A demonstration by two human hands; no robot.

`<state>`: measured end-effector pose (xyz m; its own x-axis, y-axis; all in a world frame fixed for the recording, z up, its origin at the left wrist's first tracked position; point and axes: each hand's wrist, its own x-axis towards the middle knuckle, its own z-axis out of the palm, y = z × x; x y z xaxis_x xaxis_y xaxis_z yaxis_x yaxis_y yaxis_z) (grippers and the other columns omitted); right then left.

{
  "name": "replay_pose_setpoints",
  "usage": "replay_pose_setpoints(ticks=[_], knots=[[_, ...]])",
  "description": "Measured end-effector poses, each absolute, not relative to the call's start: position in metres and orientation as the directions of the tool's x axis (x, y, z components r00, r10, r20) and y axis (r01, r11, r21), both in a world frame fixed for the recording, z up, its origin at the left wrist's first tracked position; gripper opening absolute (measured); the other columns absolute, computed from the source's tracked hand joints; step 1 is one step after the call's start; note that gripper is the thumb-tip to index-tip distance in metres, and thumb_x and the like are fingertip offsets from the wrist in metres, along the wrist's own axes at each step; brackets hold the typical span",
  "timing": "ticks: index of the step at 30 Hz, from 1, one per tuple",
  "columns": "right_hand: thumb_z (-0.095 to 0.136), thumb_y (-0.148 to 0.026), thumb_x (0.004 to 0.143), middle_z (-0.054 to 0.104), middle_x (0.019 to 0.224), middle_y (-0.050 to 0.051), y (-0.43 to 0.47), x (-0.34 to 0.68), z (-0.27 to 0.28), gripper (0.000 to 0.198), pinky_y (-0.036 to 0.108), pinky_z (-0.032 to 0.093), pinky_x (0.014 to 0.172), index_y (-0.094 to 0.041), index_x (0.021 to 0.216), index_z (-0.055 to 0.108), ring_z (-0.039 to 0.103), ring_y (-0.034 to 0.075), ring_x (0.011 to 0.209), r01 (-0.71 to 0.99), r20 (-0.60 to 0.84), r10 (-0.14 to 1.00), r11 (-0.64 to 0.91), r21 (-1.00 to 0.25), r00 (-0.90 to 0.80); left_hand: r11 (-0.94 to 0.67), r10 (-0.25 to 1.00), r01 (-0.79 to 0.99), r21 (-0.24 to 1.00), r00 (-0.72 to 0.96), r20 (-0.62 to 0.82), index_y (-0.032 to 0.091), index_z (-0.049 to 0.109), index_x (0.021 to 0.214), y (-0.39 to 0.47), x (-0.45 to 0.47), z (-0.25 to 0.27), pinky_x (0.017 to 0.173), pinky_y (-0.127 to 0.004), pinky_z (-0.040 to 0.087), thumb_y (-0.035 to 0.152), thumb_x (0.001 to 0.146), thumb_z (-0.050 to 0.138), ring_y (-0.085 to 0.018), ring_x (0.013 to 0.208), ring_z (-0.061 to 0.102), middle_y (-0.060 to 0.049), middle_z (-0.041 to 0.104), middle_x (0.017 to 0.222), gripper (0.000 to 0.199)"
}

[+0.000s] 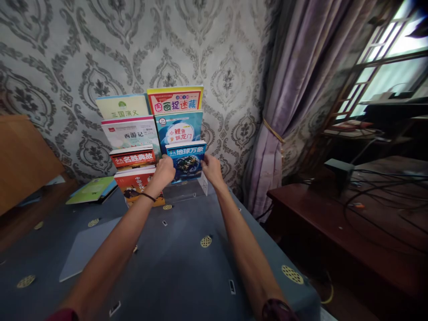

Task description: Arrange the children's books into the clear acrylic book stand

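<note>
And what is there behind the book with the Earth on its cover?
Behind the Earth book stands a teal book with a white title bubble, then a yellow-edged book at the back. Their lower parts are covered.

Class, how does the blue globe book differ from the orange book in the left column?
The blue globe book has a horizontal title, the orange book a vertical one. The left hand and right hand hold the blue globe book's sides; the left wrist partly hides the orange book. Both show their front covers.
</note>
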<state>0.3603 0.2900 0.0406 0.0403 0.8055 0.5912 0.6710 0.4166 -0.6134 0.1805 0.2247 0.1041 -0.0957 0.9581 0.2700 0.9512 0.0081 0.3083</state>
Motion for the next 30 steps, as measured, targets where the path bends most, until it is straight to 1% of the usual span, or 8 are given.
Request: replay_pose_setpoints(ticks=[4,7,12,17,21,26,30], knots=[[0.052,-0.014,0.082,0.078,0.099,0.010,0.292,0.363,0.040,0.032,0.035,0.052,0.086,-0.018,0.107,0.072,0.070,0.026,0.093,0.643,0.596,0.803,0.448,-0.621,0.016,0.052,0.946,0.951,0.305,-0.144,0.289,0.002,0.048,0.123,0.224,0.184,0.103,0.093,-0.035,0.051,0.003,0.087,0.050,-0.032,0.116,0.067,-0.028,0.067,0.118,0.035],[0.054,-0.015,0.082,0.078,0.094,0.009,0.293,0.365,0.041,0.029,0.035,0.052,0.084,-0.018,0.103,0.073,0.070,0.026,0.089,0.643,0.587,0.809,0.444,-0.624,0.012,0.067,0.941,0.949,0.310,-0.162,0.295,0.001,0.045,0.126,0.223,0.188,0.101,0.091,-0.035,0.052,0.002,0.086,0.048,-0.032,0.114,0.068,-0.029,0.068,0.118,0.039],[0.054,-0.014,0.081,0.078,0.098,0.011,0.292,0.367,0.043,0.033,0.035,0.052,0.084,-0.014,0.107,0.074,0.071,0.026,0.090,0.623,0.570,0.822,0.444,-0.644,0.003,0.073,0.937,0.939,0.337,-0.181,0.300,-0.002,0.038,0.132,0.225,0.192,0.095,0.091,-0.036,0.052,0.002,0.085,0.050,-0.033,0.113,0.069,-0.030,0.068,0.117,0.049],[0.054,-0.015,0.081,0.078,0.100,0.010,0.289,0.367,0.045,0.033,0.035,0.052,0.085,-0.014,0.109,0.073,0.071,0.026,0.092,0.620,0.566,0.824,0.445,-0.646,-0.002,0.048,0.942,0.928,0.370,-0.165,0.293,-0.003,0.032,0.137,0.225,0.192,0.090,0.091,-0.036,0.052,0.002,0.083,0.051,-0.034,0.113,0.068,-0.031,0.068,0.115,0.057],[0.054,-0.014,0.081,0.078,0.099,0.011,0.287,0.367,0.046,0.031,0.034,0.052,0.083,-0.014,0.106,0.073,0.071,0.025,0.091,0.631,0.569,0.822,0.447,-0.635,-0.010,0.047,0.948,0.917,0.397,-0.167,0.271,-0.002,0.030,0.139,0.220,0.194,0.090,0.092,-0.034,0.051,0.002,0.083,0.049,-0.031,0.114,0.068,-0.029,0.068,0.117,0.059],[0.053,-0.013,0.081,0.078,0.098,0.011,0.287,0.368,0.047,0.031,0.033,0.051,0.083,-0.014,0.106,0.073,0.071,0.024,0.090,0.647,0.572,0.820,0.446,-0.618,-0.019,0.032,0.956,0.907,0.420,-0.150,0.251,-0.007,0.021,0.144,0.214,0.195,0.092,0.094,-0.036,0.050,0.002,0.084,0.047,-0.032,0.115,0.067,-0.031,0.066,0.120,0.065],[0.053,-0.013,0.082,0.078,0.094,0.009,0.287,0.367,0.047,0.029,0.032,0.050,0.079,-0.015,0.103,0.073,0.070,0.024,0.085,0.679,0.570,0.821,0.429,-0.596,-0.019,0.033,0.960,0.906,0.423,-0.147,0.240,-0.006,0.019,0.145,0.212,0.195,0.093,0.093,-0.033,0.050,0.003,0.085,0.048,-0.030,0.115,0.068,-0.028,0.067,0.119,0.067]])
